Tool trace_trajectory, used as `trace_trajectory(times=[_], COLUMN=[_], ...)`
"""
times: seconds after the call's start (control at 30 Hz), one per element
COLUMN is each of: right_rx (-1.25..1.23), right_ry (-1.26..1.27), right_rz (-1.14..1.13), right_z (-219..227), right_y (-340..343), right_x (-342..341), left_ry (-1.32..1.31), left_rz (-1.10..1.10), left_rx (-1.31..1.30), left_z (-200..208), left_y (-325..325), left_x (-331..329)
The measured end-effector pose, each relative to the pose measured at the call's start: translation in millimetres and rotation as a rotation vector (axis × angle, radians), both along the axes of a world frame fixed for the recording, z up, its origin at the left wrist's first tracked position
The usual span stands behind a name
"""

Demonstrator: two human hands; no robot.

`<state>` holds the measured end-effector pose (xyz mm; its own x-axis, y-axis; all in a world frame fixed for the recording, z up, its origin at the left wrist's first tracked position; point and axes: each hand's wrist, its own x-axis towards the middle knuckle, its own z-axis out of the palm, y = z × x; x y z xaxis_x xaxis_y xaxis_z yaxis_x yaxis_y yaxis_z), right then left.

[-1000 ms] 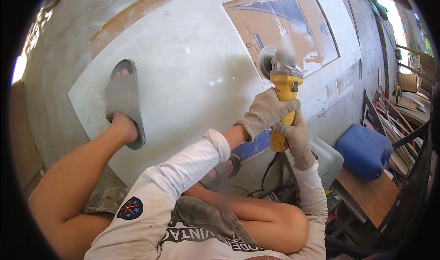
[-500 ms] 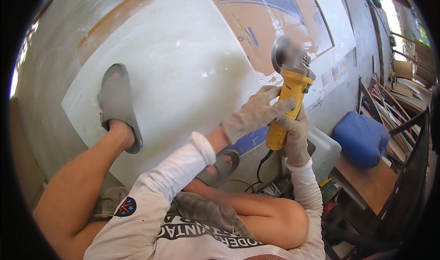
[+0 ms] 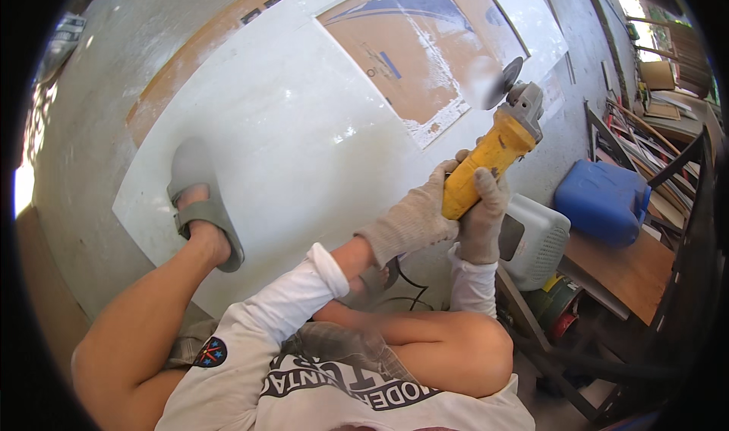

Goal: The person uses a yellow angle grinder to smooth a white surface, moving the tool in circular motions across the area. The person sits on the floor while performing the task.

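Observation:
A yellow angle grinder (image 3: 490,148) with a grey metal head is between my two hands, tilted up toward the right. Its round disc (image 3: 512,75) is turned on edge over the far right of the white panel (image 3: 281,173); whether it touches is unclear. My left hand (image 3: 427,203), in a beige knit glove, wraps the left side of the grinder's rear body, its fingers partly hidden behind. From the right, my gloved right hand (image 3: 484,217) grips the rear end, thumb upright along the casing. A black cord (image 3: 410,279) runs below the hands.
Brown cardboard (image 3: 387,59) shows within the panel's rectangular opening. My sandalled left foot (image 3: 201,211) rests on the panel. To the right stand a whitish plastic container (image 3: 538,237), a blue jerrycan (image 3: 604,202), a brown board (image 3: 626,271) and stacked wood strips (image 3: 668,180).
The grinder has tipped rightward and its disc has turned from the left side to the upper far side. My left hand has moved back toward the rear of the body. The view has shifted slightly.

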<state>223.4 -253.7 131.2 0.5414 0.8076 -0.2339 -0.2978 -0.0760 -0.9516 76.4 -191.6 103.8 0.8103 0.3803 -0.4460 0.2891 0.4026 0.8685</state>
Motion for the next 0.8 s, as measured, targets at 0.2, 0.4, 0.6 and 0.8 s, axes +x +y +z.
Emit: trace_trajectory(times=[0.2, 0.4, 0.6, 0.8], right_rx=[-0.203, -0.225, -0.380, -0.534], right_ry=[0.062, 0.110, -0.003, -0.182], right_rz=[0.138, 0.223, 0.336, 0.442], right_z=[-7, 9, 22, 15], right_y=[7, 27, 45, 84], right_x=[21, 33, 32, 33], left_ry=[-0.042, 0.023, -0.080, 0.077], left_rz=[0.163, 0.176, 0.274, 0.013], left_rx=[-0.052, -0.111, -0.125, 0.162], left_z=[-9, -17, -14, -34], left_y=[-26, -49, -58, -34], left_x=[6, 3, 13, 13])
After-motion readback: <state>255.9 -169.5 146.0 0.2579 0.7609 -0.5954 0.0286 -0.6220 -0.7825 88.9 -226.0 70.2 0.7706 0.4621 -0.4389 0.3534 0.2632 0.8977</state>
